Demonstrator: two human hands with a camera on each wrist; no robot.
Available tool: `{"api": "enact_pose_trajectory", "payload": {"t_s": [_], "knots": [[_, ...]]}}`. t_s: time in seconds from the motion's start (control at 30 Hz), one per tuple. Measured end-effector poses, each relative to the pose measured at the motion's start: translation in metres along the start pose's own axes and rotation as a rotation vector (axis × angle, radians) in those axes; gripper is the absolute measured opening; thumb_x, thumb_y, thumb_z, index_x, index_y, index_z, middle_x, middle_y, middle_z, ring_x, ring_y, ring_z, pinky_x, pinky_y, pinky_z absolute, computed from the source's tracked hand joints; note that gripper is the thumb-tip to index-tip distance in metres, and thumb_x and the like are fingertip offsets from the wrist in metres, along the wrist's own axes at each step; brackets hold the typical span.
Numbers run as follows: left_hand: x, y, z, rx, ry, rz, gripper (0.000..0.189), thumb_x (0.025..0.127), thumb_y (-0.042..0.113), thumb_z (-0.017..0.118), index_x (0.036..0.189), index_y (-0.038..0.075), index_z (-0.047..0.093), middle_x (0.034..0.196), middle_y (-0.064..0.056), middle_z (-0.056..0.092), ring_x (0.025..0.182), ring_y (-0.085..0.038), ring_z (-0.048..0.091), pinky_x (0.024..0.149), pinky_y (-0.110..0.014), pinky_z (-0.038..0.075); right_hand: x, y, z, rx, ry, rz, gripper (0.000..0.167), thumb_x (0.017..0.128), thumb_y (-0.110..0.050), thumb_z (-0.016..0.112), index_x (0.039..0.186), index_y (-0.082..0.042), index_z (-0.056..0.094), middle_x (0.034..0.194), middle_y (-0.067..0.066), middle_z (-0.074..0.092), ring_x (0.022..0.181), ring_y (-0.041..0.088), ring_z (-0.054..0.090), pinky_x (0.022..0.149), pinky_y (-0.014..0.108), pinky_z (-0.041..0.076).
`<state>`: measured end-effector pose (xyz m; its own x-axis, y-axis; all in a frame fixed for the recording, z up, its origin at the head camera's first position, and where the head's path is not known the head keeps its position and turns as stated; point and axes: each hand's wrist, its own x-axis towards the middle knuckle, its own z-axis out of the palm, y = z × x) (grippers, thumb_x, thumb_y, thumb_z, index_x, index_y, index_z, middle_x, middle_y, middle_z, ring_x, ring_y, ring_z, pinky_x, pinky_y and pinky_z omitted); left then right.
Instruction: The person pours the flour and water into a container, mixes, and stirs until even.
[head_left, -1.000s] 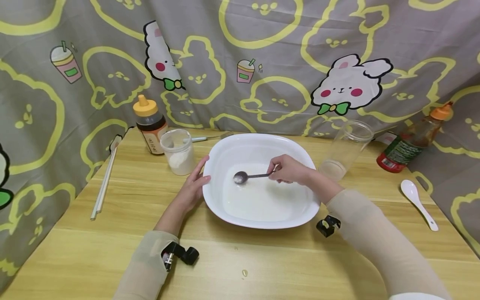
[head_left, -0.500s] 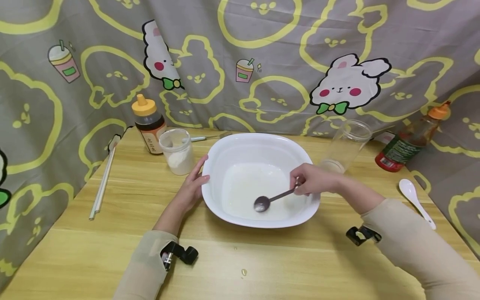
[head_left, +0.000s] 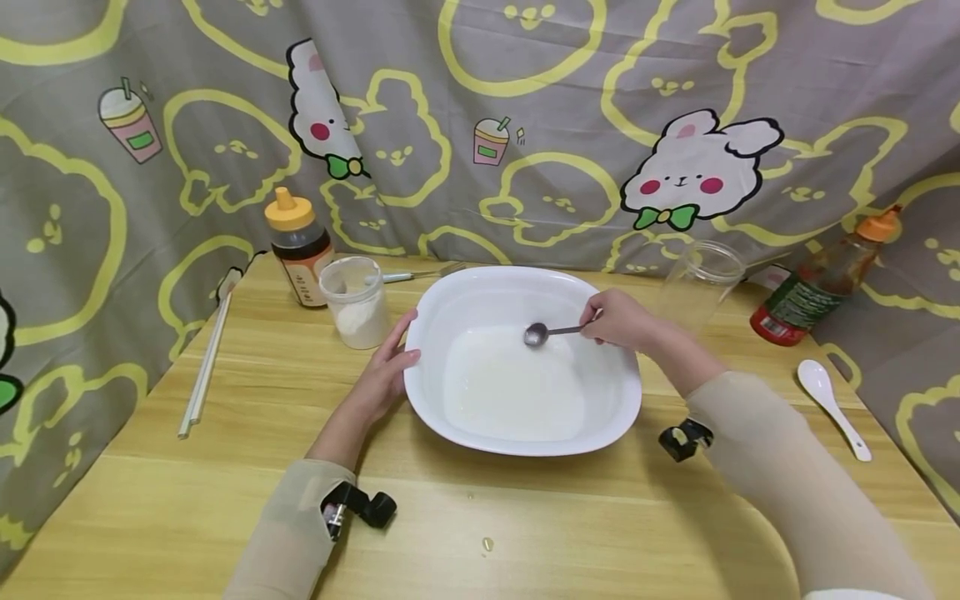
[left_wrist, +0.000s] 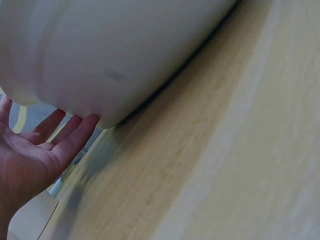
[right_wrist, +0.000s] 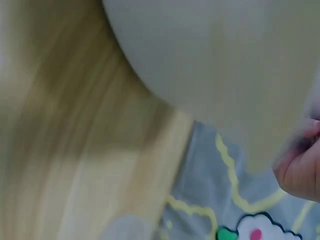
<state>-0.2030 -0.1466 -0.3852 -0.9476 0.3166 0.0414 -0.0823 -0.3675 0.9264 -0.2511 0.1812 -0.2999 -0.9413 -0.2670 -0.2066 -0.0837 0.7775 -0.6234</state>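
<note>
A white basin (head_left: 525, 446) with a shallow layer of pale liquid stands on the wooden table. My left hand (head_left: 386, 375) rests on its left side, thumb at the rim. In the left wrist view, nearly straight fingers (left_wrist: 75, 140) touch the basin's outer wall. Over the basin's right side, my right hand (head_left: 618, 319) pinches the handle of a dark, round-bowled spoon (head_left: 536, 335). The spoon's bowl is toward the back of the basin, over the liquid. Only part of the right hand (right_wrist: 302, 170) shows in the right wrist view, where the spoon is hidden.
Behind left are a clear jar of white powder (head_left: 360, 321), a yellow-capped bottle (head_left: 302, 262) and a fork (head_left: 420, 275). White chopsticks (head_left: 204, 367) lie far left. To the right are a clear container (head_left: 693, 292), a red sauce bottle (head_left: 810, 292) and a white spoon (head_left: 832, 408).
The right hand has swept the spoon from the basin's left-middle to its front right, then away to the back. The left hand stays in place on the basin.
</note>
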Motion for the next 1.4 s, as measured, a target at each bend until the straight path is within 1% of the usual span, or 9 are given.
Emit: {"api": "enact_pose_trajectory", "payload": {"t_s": [0.17,0.33,0.47,0.6,0.73,0.93,1.1,1.23,1.4], "knots": [[0.0,-0.001,0.001,0.001,0.004,-0.007,0.063,0.084,0.006,0.045,0.139,0.02,0.018,0.132,-0.021,0.026,0.109,-0.033,0.038,0.076,-0.034,0.046,0.014,-0.014,0.024,0.159,-0.034,0.04,0.011,0.074,-0.001,0.056,0.083,0.003,0.056,0.053,0.005,0.05,0.041,0.01,0.035,0.038,0.021,0.028],[0.0,-0.001,0.001,0.001,0.004,0.002,0.064,0.083,0.007,0.046,0.139,0.021,0.018,0.132,-0.021,0.026,0.108,-0.033,0.039,0.076,-0.035,0.046,0.008,-0.027,0.041,0.24,-0.154,0.008,0.009,0.075,-0.002,0.057,0.084,0.002,0.056,0.054,0.007,0.05,0.039,0.01,0.032,0.037,0.021,0.025],[0.001,-0.001,0.0,0.002,-0.003,0.004,0.064,0.083,0.006,0.045,0.139,0.02,0.018,0.132,-0.021,0.025,0.108,-0.033,0.04,0.076,-0.035,0.046,-0.008,-0.029,0.046,0.24,-0.298,-0.044,0.011,0.076,-0.002,0.058,0.086,0.004,0.057,0.053,0.006,0.049,0.038,0.01,0.029,0.037,0.021,0.024],[0.001,-0.001,-0.001,0.01,0.007,-0.009,0.063,0.083,0.007,0.046,0.138,0.021,0.019,0.133,-0.02,0.025,0.107,-0.031,0.041,0.075,-0.035,0.046,-0.025,-0.025,0.04,0.208,-0.407,-0.113,0.011,0.076,-0.001,0.058,0.085,0.005,0.058,0.05,0.004,0.047,0.037,0.01,0.028,0.037,0.02,0.024],[0.001,-0.001,-0.001,0.013,0.015,-0.021,0.063,0.083,0.008,0.047,0.138,0.022,0.02,0.133,-0.019,0.025,0.105,-0.029,0.043,0.075,-0.035,0.046,-0.037,-0.015,0.023,0.144,-0.447,-0.165,0.006,0.073,0.002,0.057,0.079,0.001,0.058,0.05,0.003,0.046,0.04,0.009,0.031,0.038,0.019,0.025],[0.001,-0.001,-0.001,0.006,0.009,-0.019,0.063,0.083,0.006,0.046,0.138,0.021,0.019,0.133,-0.019,0.025,0.103,-0.027,0.045,0.076,-0.035,0.046,-0.047,0.002,-0.012,-0.001,-0.393,-0.131,0.008,0.071,0.003,0.055,0.076,-0.002,0.058,0.055,0.003,0.048,0.044,0.01,0.036,0.039,0.02,0.027],[0.001,0.0,-0.001,0.002,0.009,-0.01,0.064,0.083,0.006,0.046,0.138,0.021,0.019,0.133,-0.019,0.026,0.103,-0.026,0.045,0.076,-0.034,0.046,-0.043,0.008,-0.028,-0.087,-0.266,-0.098,0.008,0.07,0.005,0.054,0.075,0.0,0.057,0.057,0.005,0.05,0.047,0.012,0.041,0.04,0.021,0.03],[0.001,0.001,-0.001,0.009,0.01,-0.01,0.063,0.083,0.006,0.046,0.138,0.021,0.019,0.132,-0.02,0.026,0.104,-0.028,0.044,0.075,-0.034,0.046,-0.033,0.007,-0.028,-0.122,-0.156,-0.076,0.007,0.071,0.003,0.054,0.077,0.002,0.057,0.057,0.005,0.05,0.048,0.014,0.042,0.042,0.024,0.033],[0.0,0.0,0.0,0.01,0.014,-0.016,0.063,0.083,0.006,0.046,0.138,0.022,0.019,0.132,-0.02,0.027,0.104,-0.028,0.044,0.075,-0.034,0.046,-0.011,0.002,-0.009,-0.024,-0.072,-0.016,0.009,0.073,0.0,0.054,0.081,0.003,0.057,0.056,0.005,0.05,0.046,0.013,0.039,0.041,0.023,0.031]]}}
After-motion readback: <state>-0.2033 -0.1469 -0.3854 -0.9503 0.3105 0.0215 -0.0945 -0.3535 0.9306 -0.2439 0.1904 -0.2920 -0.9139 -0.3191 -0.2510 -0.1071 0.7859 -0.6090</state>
